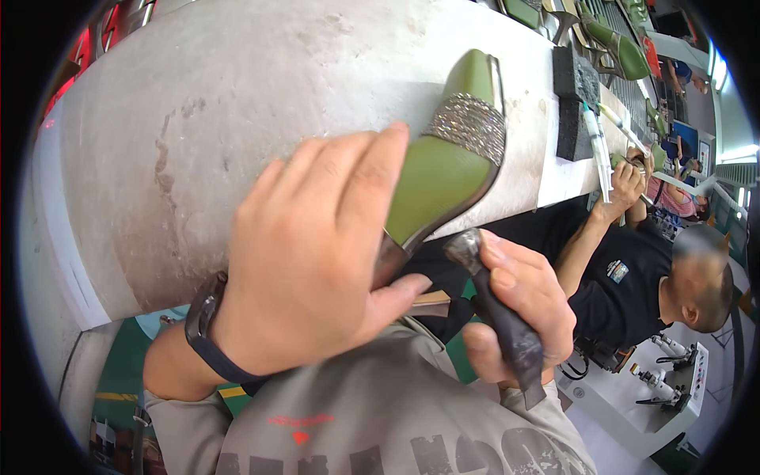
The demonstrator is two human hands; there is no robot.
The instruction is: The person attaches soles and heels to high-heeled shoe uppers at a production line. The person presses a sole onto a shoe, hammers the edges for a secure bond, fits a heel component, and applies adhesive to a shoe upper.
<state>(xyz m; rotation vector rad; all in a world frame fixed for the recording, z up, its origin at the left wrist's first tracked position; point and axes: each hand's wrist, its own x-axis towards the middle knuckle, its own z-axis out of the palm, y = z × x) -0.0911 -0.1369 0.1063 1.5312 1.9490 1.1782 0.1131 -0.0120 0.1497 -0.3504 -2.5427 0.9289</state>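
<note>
A green high-heeled shoe [431, 182] with a sparkling band [469, 125] across it lies along the edge of the pale worktable. My left hand [317, 229] is closed around its near end, with the back of the hand covering part of the shoe. Below my left thumb pokes a brown, wedge-shaped piece [431, 302], perhaps the heel. My right hand [530, 293] grips a black-wrapped tool [507, 324] by its middle. Close to the shoe's dark sole edge is the tool's rounded, shiny end, apparently apart from it; the tool's kind is unclear.
The pale, stained worktable [198, 119] curves across the left. At the back right stand a black foam block [576, 99], syringe-like tubes [598, 150] and several more green shoes [617, 47]. A co-worker in a black shirt [625, 273] works on the right, beside a white machine [641, 396].
</note>
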